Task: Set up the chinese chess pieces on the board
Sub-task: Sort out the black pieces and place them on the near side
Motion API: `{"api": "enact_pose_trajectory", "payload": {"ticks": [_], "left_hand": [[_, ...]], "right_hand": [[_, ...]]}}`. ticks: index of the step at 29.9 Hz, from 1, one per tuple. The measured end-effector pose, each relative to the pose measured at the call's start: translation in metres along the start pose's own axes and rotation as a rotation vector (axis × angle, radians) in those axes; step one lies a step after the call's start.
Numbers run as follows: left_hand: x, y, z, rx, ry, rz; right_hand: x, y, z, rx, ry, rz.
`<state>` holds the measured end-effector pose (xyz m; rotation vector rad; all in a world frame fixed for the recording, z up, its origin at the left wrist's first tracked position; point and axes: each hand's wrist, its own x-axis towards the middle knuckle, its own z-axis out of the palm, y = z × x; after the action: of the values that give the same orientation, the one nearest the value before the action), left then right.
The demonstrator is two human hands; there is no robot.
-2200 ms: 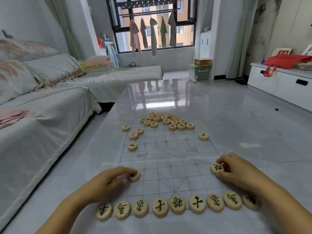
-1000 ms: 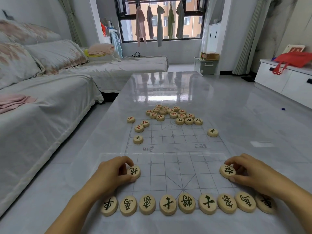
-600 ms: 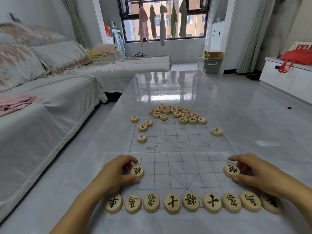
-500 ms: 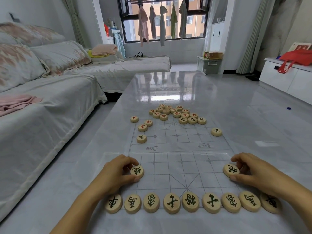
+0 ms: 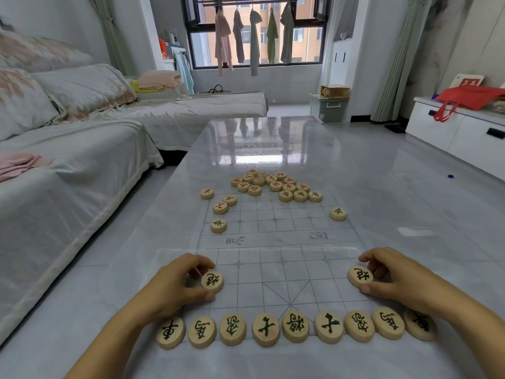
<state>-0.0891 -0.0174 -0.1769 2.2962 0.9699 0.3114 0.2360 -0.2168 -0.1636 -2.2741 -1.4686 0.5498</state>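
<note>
Glossy grey table (image 5: 382,187) stretches away toward a window (image 5: 257,31) hung with clothes, its near end cut off by the frame. A covered sofa (image 5: 68,173) lies left of the left hand, and a white cabinet (image 5: 459,132) with a red bag (image 5: 470,98) stands far right of the right hand. The board (image 5: 276,242) is a clear sheet whose edges are hard to make out; its long axis points straight away from the hands. Both forearms are cut off at the bottom.

The left hand (image 5: 175,285) pinches the left piece (image 5: 212,280) between thumb and curled fingers, the disc lying flat on the board. Just nearer than both hands, a row (image 5: 295,325) of nine black-marked discs runs left to right along the board's near edge, characters upside down to the camera; the rightmost is partly hidden under the right wrist. The right hand (image 5: 396,277) pinches the right piece (image 5: 360,276) the same way, flat on the board.

Well beyond the hands, a pile (image 5: 273,184) of discs sits at the far end, characters too small to read.
</note>
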Motion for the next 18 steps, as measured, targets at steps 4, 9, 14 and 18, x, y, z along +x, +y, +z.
{"api": "enact_pose_trajectory", "payload": {"ticks": [4, 9, 14, 18], "left_hand": [[0.0001, 0.0009, 0.0012, -0.001, 0.017, 0.005], [-0.0002, 0.0003, 0.0003, 0.005, 0.016, 0.004], [0.0001, 0.0001, 0.0008, 0.010, 0.018, 0.003], [-0.0005, 0.0001, 0.0010, 0.010, 0.023, 0.000]], "right_hand": [[0.0004, -0.0006, 0.0024, -0.041, 0.018, -0.004], [0.0001, -0.0007, 0.0012, -0.043, 0.008, -0.027], [0.0011, 0.0015, 0.0008, -0.040, 0.004, -0.040], [0.0021, 0.0041, 0.0023, -0.040, 0.008, -0.048]]}}
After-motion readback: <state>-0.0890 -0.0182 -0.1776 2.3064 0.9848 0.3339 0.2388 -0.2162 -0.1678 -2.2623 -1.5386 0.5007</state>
